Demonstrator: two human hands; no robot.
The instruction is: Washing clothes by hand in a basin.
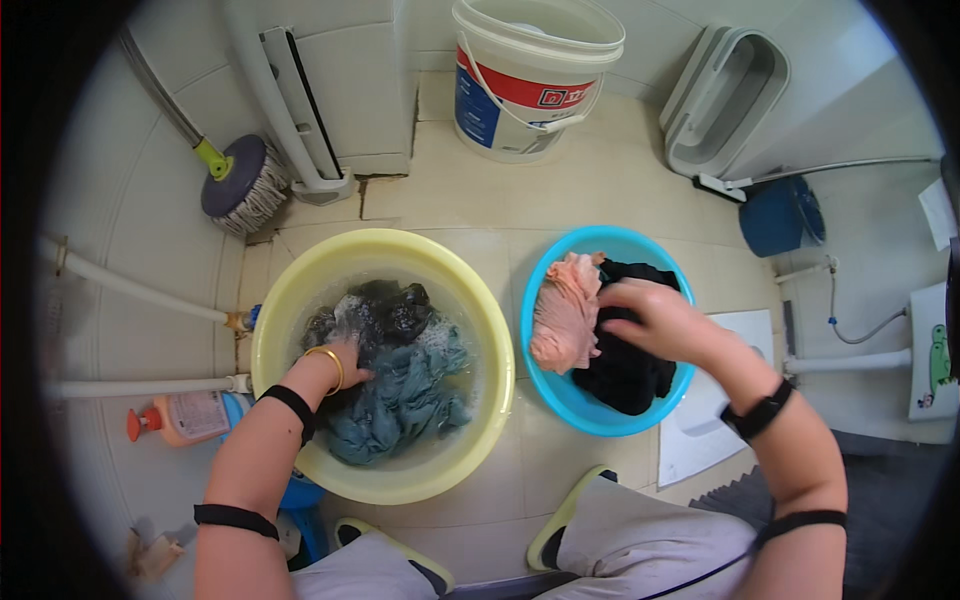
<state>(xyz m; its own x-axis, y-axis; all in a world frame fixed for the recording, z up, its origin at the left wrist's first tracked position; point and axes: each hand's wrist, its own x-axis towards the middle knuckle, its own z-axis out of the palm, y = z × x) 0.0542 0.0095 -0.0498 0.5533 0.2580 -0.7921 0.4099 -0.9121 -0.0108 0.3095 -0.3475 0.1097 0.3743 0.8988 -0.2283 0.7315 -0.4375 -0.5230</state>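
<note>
On the left, a yellow plastic basin (487, 435) holds water with some suds. Dark wet cloth (394, 307) and a bunched teal cloth (397, 405) lie soaking inside. My left hand (346, 366), with a gold bangle at the wrist, dips among them; its fingers are partly under water, so their grip is unclear. To the right stands a smaller blue basin (551, 411) with a crumpled pink cloth (566, 315) and black cloth (630, 367). Over the black cloth, my right hand (649, 319) has its thumb and fingers apart, near the pink cloth, with nothing visible between them.
A white bucket (510, 112) with a handle stands against the far wall. Left are a mop (240, 184), pipes (150, 388) and an orange pump bottle (195, 416). Right are a grey mop bucket (727, 97), a dark blue bin (780, 217) and a floor squat toilet (705, 420).
</note>
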